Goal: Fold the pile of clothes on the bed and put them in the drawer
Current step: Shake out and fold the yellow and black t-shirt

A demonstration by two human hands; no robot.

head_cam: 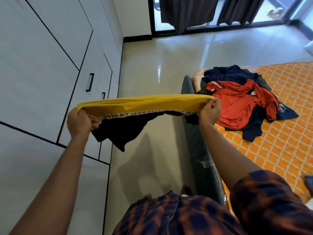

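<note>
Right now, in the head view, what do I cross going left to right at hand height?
white wardrobe → left hand → yellow-and-black T-shirt held between both hands → right hand → red shirt → orange patterned bedspread

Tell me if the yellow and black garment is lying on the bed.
No, the left hand and right hand hold the garment stretched in the air, off the bed.

Open floor (pixel 152 65) runs between the white wardrobe (pixel 42 65) and the bed's grey frame (pixel 188 92). The stretched yellow-and-black shirt (pixel 140 103) bars that lane (left hand (pixel 79 122) and right hand (pixel 209 112) grip its ends). The clothes pile (pixel 240 99) crowds the far corner of the mattress (pixel 279 150); its nearer cover lies bare.
</note>
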